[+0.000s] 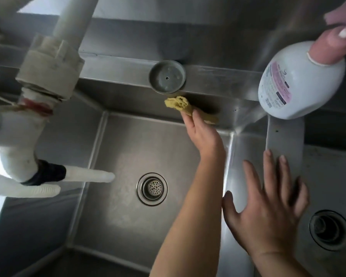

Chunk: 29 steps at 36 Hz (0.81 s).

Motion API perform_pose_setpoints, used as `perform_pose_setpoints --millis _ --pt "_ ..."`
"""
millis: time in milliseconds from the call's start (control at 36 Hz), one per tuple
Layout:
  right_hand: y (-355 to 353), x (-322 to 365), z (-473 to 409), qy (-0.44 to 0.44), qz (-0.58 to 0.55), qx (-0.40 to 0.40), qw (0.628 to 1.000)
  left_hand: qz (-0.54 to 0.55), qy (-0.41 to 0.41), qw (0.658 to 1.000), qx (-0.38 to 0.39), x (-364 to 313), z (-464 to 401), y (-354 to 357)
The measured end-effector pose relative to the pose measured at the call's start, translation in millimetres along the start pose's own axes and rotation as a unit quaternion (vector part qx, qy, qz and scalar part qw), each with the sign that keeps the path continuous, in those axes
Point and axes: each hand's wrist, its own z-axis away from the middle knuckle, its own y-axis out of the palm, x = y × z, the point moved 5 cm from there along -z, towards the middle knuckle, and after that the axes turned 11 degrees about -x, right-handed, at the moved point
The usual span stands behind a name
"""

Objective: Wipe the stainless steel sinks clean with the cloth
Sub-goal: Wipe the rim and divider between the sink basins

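Stainless steel fills my view: a deep left sink [116, 148] with its far wall, and a narrow divider rim [284, 140] between it and the right sink [328, 176]. The left basin floor lies open around its round strainer drain [151, 189]; white pipes [36, 96] crowd its left side. On the back ledge a grey round stopper [166, 77] sits just above the cloth. The right basin holds only its dark drain opening [329, 229]. My left hand [203, 132] reaches across the basin, fingers pressing the bunched yellow cloth [185, 106] against the far wall. My right hand [268, 208] is spread wide and flat over the divider, holding nothing. At upper right, someone else's hand [340, 33] tilts a white bottle [300, 80].
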Motion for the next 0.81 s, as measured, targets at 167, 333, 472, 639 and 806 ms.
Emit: perform_pose_setpoints --millis 167,333,472,639,806 --pt "-0.3 0.3 0.2 0.006 -0.005 -0.026 1.0 -0.113 -0.004 0.956 0.272 19.5 1.2 -42.3" --pt "2.2 -0.1 0.7 -0.002 -0.003 -0.028 1.0 -0.077 -0.158 0.977 0.124 48.6 -27.6 -93.9" --pt "3.6 -1.0 0.1 0.005 0.0 -0.023 1.0 0.009 -0.177 0.983 -0.048 48.3 -57.2 -92.7" --pt "1.0 0.3 -1.2 0.005 0.007 0.005 1.0 0.078 -0.257 0.96 -0.083 58.3 -74.5 -41.7" --pt "-0.8 1.4 -2.5 0.014 -0.001 0.013 1.0 0.205 -0.363 0.907 -0.057 48.5 -61.1 22.1"
